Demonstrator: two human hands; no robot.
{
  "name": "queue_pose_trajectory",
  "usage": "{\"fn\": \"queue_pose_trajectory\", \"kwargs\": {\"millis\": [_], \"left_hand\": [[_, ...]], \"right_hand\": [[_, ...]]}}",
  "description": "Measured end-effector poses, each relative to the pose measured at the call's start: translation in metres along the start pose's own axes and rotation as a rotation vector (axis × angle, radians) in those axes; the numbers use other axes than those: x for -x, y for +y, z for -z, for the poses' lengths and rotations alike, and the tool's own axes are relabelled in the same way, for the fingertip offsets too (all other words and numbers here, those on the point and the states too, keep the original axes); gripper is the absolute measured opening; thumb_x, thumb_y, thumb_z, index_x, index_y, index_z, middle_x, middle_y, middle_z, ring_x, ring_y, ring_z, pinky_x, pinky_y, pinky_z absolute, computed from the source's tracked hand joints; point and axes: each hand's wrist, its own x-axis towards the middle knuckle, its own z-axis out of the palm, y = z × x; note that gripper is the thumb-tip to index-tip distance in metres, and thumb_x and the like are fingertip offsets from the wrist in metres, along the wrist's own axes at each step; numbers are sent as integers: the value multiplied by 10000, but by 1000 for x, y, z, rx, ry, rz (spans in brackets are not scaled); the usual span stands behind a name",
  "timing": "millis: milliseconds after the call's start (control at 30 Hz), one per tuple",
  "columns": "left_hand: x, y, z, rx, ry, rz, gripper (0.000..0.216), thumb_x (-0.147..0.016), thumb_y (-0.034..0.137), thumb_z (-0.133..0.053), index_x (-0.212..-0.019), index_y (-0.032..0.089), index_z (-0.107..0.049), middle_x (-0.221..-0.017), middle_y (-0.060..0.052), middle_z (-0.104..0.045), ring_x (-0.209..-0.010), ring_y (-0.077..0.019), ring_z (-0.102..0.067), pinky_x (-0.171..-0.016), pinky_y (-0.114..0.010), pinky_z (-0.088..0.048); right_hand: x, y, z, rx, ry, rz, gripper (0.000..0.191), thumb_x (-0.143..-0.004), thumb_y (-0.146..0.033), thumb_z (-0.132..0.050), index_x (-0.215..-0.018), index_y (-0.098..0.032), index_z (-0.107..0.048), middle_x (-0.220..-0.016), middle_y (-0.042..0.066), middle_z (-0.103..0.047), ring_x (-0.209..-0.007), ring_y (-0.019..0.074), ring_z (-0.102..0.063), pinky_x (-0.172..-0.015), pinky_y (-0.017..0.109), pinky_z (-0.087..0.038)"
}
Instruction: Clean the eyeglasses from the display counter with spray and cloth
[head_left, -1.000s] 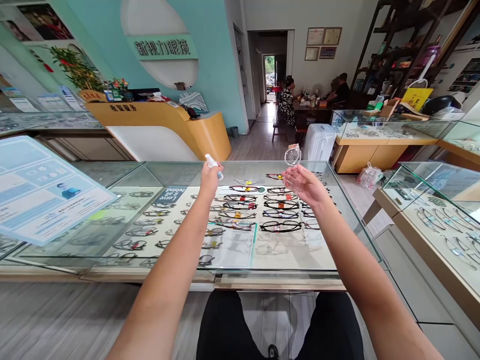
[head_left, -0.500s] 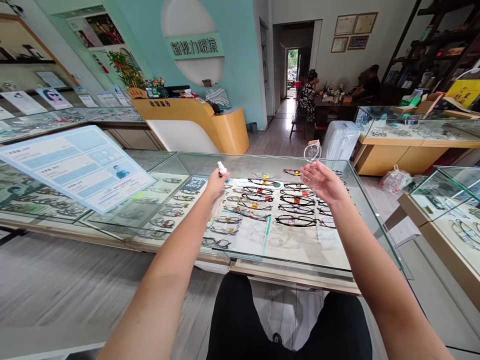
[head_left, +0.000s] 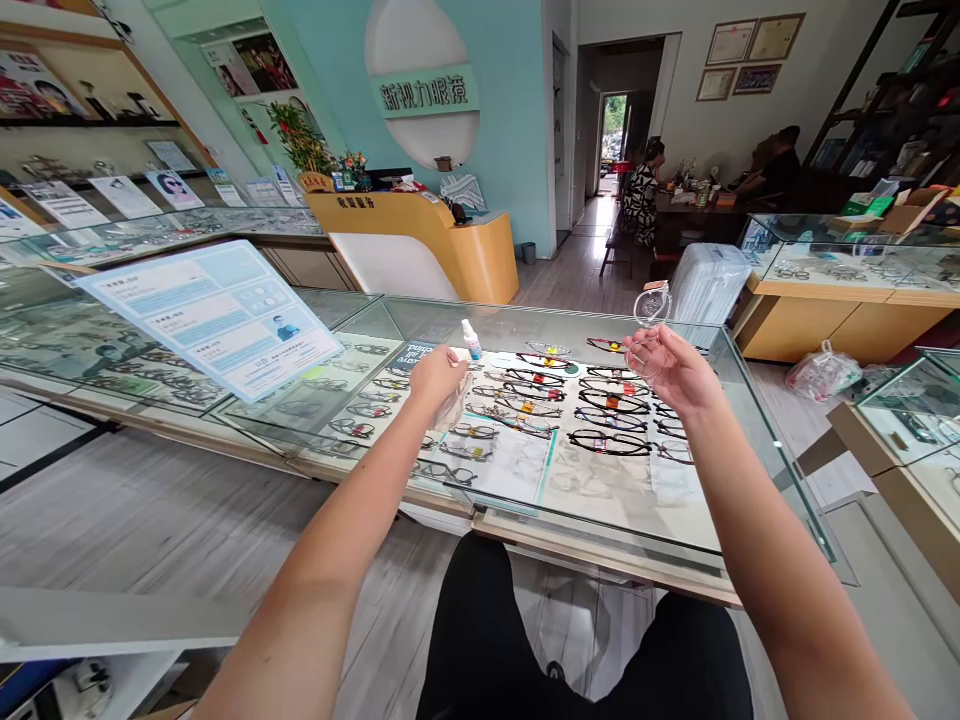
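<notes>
In my right hand (head_left: 679, 372) is a pair of clear-framed glasses (head_left: 651, 305), pinched by the fingers and raised above the glass display counter. A white spray bottle (head_left: 471, 340) stands upright on the counter top. Just to the near left of it is my left hand (head_left: 437, 382), apart from the bottle, with its fingers closed. A thin pale piece that looks like a cloth (head_left: 454, 403) hangs under those fingers. Rows of dark eyeglass frames (head_left: 609, 442) with coloured tags lie beneath the glass.
A light-blue printed sheet (head_left: 217, 320) stands tilted at the left of the counter (head_left: 637, 530). Beyond are a yellow reception desk (head_left: 487, 255) and a wrapped grey case (head_left: 705, 285). Two people sit at a table at the back right. Another display case (head_left: 900, 440) is to the right.
My left hand has let go of the spray bottle, which now stands on the glass, and has drawn back toward me. The right hand still holds the glasses up. The view has turned slightly left.
</notes>
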Motion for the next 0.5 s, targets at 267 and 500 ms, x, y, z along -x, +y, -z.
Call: {"fn": "queue_pose_trajectory", "kwargs": {"millis": [267, 500], "left_hand": [[24, -12, -3, -57, -108, 12, 365, -728, 575, -868, -712, 268, -672, -833, -105, -776, -851, -335, -697, -752, -390, -453], [21, -12, 8, 34, -165, 40, 232, -778, 448, -801, -675, 261, -708, -744, -75, -741, -753, -291, -658, -725, -368, -405]], "right_hand": [[-1, 2, 0, 70, -34, -8, 353, -815, -558, -959, -876, -279, -752, -1054, 36, -822, -1095, 251, -784, -950, 397, -645], [-1, 3, 3, 39, -46, 3, 343, -816, -550, -965, -882, -278, -767, -1043, 27, -824, -1062, 230, -778, -909, 367, -637]]}}
